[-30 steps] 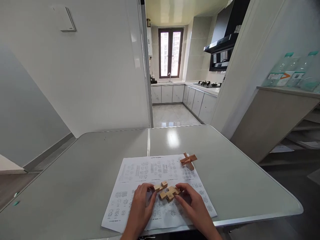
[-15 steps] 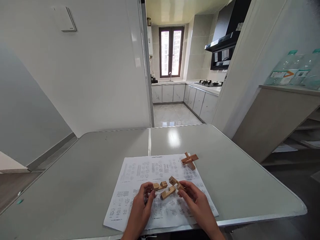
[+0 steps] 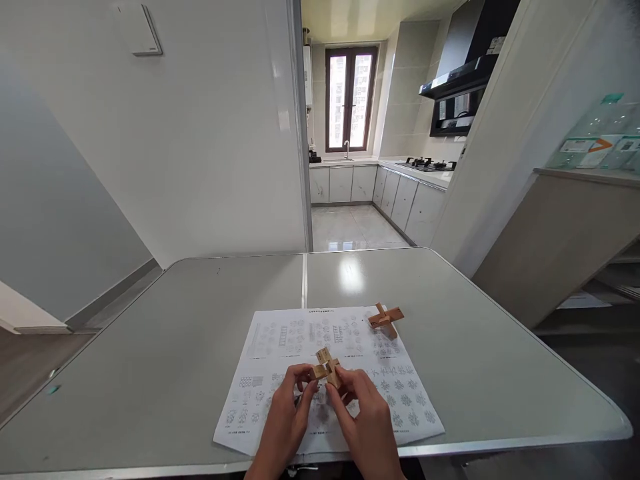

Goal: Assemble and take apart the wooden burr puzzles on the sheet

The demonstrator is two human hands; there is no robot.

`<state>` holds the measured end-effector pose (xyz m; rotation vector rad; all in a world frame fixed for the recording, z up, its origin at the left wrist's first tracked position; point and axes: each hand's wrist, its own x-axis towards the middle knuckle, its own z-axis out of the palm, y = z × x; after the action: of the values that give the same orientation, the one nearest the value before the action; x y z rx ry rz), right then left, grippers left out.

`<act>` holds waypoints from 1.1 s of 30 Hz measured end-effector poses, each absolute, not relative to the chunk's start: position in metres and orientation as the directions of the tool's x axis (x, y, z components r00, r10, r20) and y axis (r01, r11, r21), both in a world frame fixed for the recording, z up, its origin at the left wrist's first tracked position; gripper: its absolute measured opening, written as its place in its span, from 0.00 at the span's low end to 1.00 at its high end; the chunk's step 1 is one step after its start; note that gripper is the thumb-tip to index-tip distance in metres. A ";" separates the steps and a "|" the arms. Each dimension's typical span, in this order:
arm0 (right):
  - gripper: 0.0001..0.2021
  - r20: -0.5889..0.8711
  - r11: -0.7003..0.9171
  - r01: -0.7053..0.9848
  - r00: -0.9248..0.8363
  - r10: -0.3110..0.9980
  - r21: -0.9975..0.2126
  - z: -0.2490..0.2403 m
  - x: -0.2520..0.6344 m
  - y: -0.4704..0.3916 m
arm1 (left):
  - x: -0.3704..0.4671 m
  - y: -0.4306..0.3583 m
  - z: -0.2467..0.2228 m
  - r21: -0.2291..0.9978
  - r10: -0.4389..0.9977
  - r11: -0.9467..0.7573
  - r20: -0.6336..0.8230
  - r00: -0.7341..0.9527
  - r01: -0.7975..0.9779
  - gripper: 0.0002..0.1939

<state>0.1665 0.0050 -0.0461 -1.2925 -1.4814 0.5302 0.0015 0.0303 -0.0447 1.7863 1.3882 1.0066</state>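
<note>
My left hand (image 3: 289,403) pinches a light wooden notched puzzle piece (image 3: 319,372) between thumb and fingers. With thumb and fingers, my right hand (image 3: 364,408) grips another wooden notched puzzle piece (image 3: 334,378). Both pieces meet, crossing at an angle, above the middle of a printed paper sheet (image 3: 270,333). Just beyond the fingers a wooden block end (image 3: 323,355) shows; which piece it belongs to I cannot tell. An interlocked, darker wooden cross (image 3: 385,320) rests on the sheet's far right corner, apart from both hands.
The sheet lies at the near edge of a grey-green table (image 3: 165,353) with a metal rim. A small green bit (image 3: 53,389) is at the far left. Plastic bottles (image 3: 587,143) stand on a shelf at the right. A kitchen opens beyond the table.
My right hand has moved left, bringing its piece against the one in my left hand. The piece lying between them no longer shows separately. The view has shifted slightly.
</note>
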 end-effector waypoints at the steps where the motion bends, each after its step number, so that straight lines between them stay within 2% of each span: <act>1: 0.13 0.423 0.323 0.459 0.131 0.897 -0.828 -0.048 0.165 0.005 | 0.001 0.030 -0.045 0.854 0.973 -0.226 0.178 0.145 0.469 0.12; 5: 0.13 0.462 0.338 0.524 0.124 0.878 -0.782 -0.053 0.159 0.005 | 0.002 0.029 -0.044 0.854 0.971 -0.234 0.183 0.152 0.464 0.10; 17: 0.08 0.503 0.381 0.509 0.121 0.856 -0.772 -0.066 0.151 0.001 | 0.002 0.027 -0.043 0.920 0.972 -0.219 0.175 0.159 0.326 0.09; 21: 0.07 0.522 0.386 0.528 0.133 0.843 -0.757 -0.071 0.146 0.000 | 0.003 0.023 -0.037 0.944 0.988 -0.142 0.116 0.103 0.299 0.17; 25: 0.05 0.520 0.392 0.495 0.146 0.842 -0.775 -0.075 0.135 -0.004 | 0.005 0.024 -0.030 0.982 0.999 -0.023 0.017 0.033 0.189 0.25; 30: 0.10 0.532 0.460 0.419 0.066 0.844 -0.783 -0.072 0.140 -0.007 | 0.004 0.029 -0.031 0.995 0.999 0.033 -0.034 0.006 0.090 0.26; 33: 0.08 0.518 0.443 0.452 0.051 0.854 -0.775 -0.071 0.164 -0.004 | 0.003 0.032 -0.036 0.999 0.999 0.031 -0.032 0.028 0.041 0.25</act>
<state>0.1643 -0.0043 -0.0706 -1.1757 -1.5796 0.4512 0.0034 0.0320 -0.0363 1.2294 1.2326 1.1455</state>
